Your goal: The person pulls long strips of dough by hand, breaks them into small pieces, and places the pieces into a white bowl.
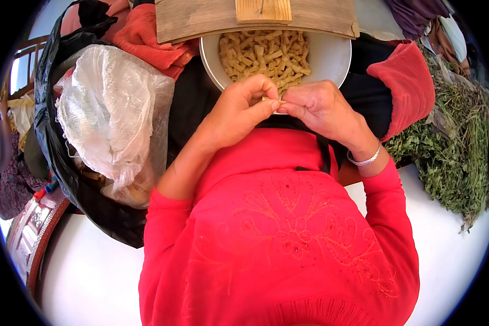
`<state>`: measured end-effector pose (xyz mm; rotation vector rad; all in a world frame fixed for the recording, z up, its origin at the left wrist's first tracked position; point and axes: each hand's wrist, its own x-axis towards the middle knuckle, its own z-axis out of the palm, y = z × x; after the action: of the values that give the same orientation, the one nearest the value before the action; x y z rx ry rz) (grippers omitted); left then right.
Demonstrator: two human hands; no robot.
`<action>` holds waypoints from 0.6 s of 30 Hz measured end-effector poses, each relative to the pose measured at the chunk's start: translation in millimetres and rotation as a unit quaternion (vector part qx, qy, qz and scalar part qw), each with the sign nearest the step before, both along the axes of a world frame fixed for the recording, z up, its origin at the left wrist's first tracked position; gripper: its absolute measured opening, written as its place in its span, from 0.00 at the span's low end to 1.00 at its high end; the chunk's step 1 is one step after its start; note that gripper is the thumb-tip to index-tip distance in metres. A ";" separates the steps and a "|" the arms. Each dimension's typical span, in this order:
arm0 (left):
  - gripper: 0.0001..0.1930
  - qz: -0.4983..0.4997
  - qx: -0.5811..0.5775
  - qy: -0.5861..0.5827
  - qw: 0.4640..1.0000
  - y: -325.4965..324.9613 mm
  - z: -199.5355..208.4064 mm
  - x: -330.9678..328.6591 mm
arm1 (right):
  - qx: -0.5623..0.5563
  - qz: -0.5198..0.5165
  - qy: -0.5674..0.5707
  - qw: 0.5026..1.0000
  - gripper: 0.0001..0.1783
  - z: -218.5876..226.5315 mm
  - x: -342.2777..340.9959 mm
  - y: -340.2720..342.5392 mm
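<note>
A metal bowl (331,57) in front of me holds a heap of short, knobbly, tan pieces (263,54); their exact kind I cannot make out. Over the bowl's near rim my two hands meet. My left hand (236,111) is closed, thumb and forefinger pinched on a small pale piece (267,99). Against the same spot press the fingertips of my right hand (326,106), also closed in a pinch. Most of the small piece is hidden by the fingers.
A wooden board (201,22) covers the bowl's far side. On the left stands a black plastic bag (111,220) with a clear plastic bag (106,108) in it. Dried leafy stems (451,146) lie at the right. Red cloths (410,81) flank the bowl.
</note>
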<state>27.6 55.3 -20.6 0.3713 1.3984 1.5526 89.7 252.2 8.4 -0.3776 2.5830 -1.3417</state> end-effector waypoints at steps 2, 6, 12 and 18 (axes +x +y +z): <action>0.08 0.038 0.004 0.106 0.994 -4.7 -9.6 4.2 | 0.037 0.025 0.029 0.999 0.10 -11.3 -6.4 3.4; 0.16 0.075 -0.098 0.529 0.840 -9.7 -25.9 11.3 | 0.331 0.052 -0.010 0.942 0.09 -46.4 -26.3 20.0; 0.10 0.030 -0.110 0.492 0.863 -12.7 -24.1 13.3 | 0.368 0.199 -0.100 0.903 0.12 -115.1 -85.9 -20.1; 0.09 0.063 -0.091 0.456 0.883 -18.5 -26.2 12.5 | 0.134 0.063 -0.215 0.965 0.14 -211.6 -99.3 -53.9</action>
<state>40.1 36.8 -46.8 0.9955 2.3026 1.3642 -9.6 198.2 -203.2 -0.1747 2.2865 -0.8934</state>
